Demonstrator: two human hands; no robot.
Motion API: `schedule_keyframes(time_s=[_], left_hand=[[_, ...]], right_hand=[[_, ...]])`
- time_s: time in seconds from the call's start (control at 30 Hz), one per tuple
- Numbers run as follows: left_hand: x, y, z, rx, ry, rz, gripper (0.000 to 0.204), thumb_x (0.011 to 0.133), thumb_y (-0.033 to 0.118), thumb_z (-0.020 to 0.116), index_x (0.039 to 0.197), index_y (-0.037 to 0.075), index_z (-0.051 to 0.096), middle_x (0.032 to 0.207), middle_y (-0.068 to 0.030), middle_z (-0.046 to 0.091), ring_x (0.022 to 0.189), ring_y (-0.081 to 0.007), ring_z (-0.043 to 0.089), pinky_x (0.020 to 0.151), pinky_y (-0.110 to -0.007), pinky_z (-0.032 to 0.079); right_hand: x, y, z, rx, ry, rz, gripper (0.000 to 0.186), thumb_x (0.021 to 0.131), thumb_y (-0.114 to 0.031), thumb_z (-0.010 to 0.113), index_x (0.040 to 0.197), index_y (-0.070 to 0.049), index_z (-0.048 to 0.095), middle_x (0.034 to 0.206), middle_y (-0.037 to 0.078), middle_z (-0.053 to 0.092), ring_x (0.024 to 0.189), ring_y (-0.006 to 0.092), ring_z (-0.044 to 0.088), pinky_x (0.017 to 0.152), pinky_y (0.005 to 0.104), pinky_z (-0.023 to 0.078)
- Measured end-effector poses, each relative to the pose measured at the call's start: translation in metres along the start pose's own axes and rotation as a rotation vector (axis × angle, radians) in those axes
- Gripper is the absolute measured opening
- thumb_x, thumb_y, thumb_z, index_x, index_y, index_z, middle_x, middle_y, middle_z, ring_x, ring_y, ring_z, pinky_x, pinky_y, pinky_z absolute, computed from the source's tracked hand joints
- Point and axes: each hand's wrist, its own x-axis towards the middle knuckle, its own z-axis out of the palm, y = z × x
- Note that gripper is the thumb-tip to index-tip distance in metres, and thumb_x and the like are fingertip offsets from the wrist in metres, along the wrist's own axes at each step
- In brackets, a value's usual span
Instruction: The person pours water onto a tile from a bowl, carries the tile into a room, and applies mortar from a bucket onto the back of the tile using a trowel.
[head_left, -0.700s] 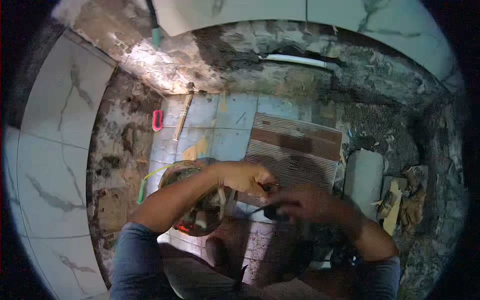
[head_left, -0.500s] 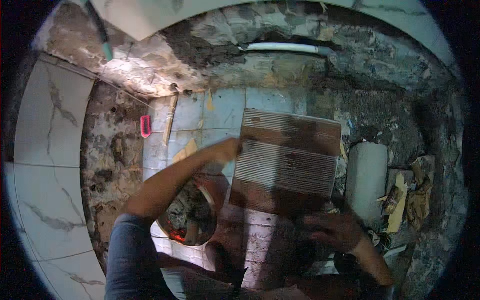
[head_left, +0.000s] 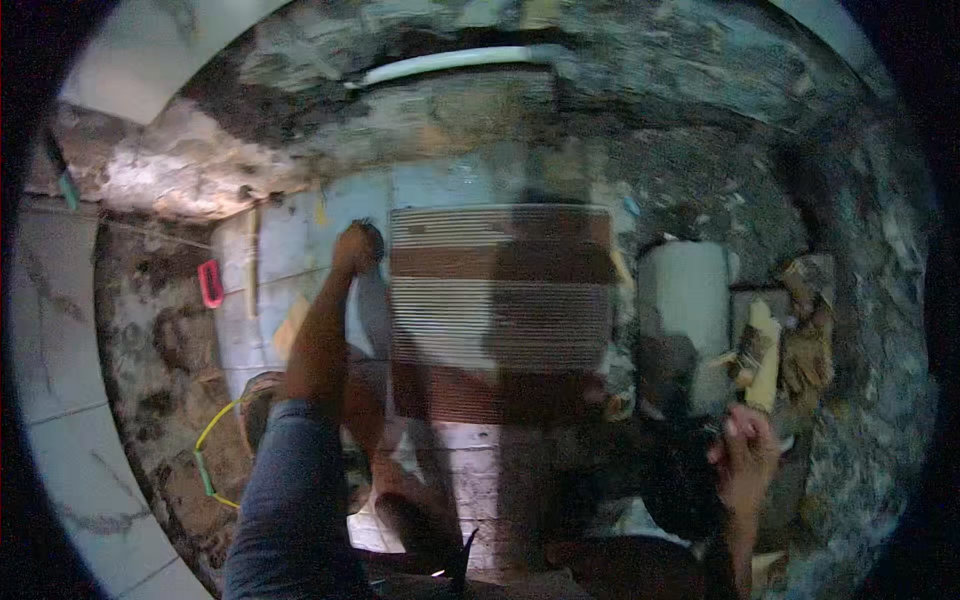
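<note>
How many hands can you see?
2: the left hand beside the upper left corner of the ribbed panel, and the right hand near the lower end of the yellowish strip.

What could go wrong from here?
The left arm crosses over the bucket, so a sleeve might snag its yellow handle or tip it. The left hand is close beside the upper left corner of the ribbed panel and could knock it. The right hand is right by the yellowish scrap, which may be rough.
</note>
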Motion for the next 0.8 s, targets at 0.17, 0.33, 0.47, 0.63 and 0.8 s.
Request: schedule_keyframes(time_s=[0.17,0.33,0.47,0.63,0.8], left_hand=[[-0.019,-0.003,-0.07,-0.702,0.335,-0.447,0.032,0.086,0.026,0.043,0.084,-0.004,0.052,0.072,-0.0195,0.059,0.075,-0.0293,0.059,0.063,-0.039,0.049],[-0.066,0.088,-0.196,-1.618,0.269,-0.224,0.022,0.09,0.023,0.041,0.085,0.002,0.045,0.068,-0.0056,0.047,0.055,-0.0138,0.045,0.047,-0.03,0.037],[-0.164,0.092,-0.309,-1.763,0.382,-0.085,0.013,0.089,0.02,0.047,0.092,0.008,0.042,0.065,0.0003,0.038,0.054,-0.0108,0.036,0.049,-0.026,0.034],[-0.371,0.052,-0.419,-1.617,0.832,-0.278,0.009,0.088,0.013,0.048,0.094,0.007,0.044,0.073,-0.0019,0.043,0.058,-0.0106,0.038,0.051,-0.024,0.034],[-0.679,-0.046,-0.464,-1.305,1.531,-0.406,0.004,0.087,0.009,0.047,0.085,0.006,0.048,0.069,-0.0002,0.041,0.059,-0.0088,0.037,0.052,-0.023,0.033]], right_hand=[[0.048,-0.054,0.077,0.301,-0.333,-0.069,0.022,0.084,-0.019,0.057,0.099,-0.003,0.055,0.063,0.001,0.055,0.042,0.0047,0.044,0.035,0.0178,0.03],[0.049,-0.143,0.127,0.605,-0.552,-0.266,0.021,0.086,-0.022,0.055,0.1,-0.006,0.054,0.078,0.002,0.054,0.051,0.0032,0.046,0.041,0.0163,0.035],[0.023,-0.199,0.152,0.713,-0.875,-0.443,0.02,0.089,-0.018,0.05,0.104,-0.005,0.052,0.079,0.001,0.053,0.051,0.0016,0.043,0.041,0.015,0.034],[-0.01,-0.25,0.183,1.03,-1.2,-0.363,0.018,0.088,-0.013,0.05,0.105,-0.006,0.051,0.082,0.002,0.054,0.05,0.0026,0.041,0.039,0.0137,0.028],[-0.029,-0.291,0.232,1.407,-1.548,-0.201,0.022,0.09,-0.014,0.045,0.11,-0.006,0.048,0.081,-0.002,0.048,0.052,0.0024,0.034,0.039,0.0137,0.028]])
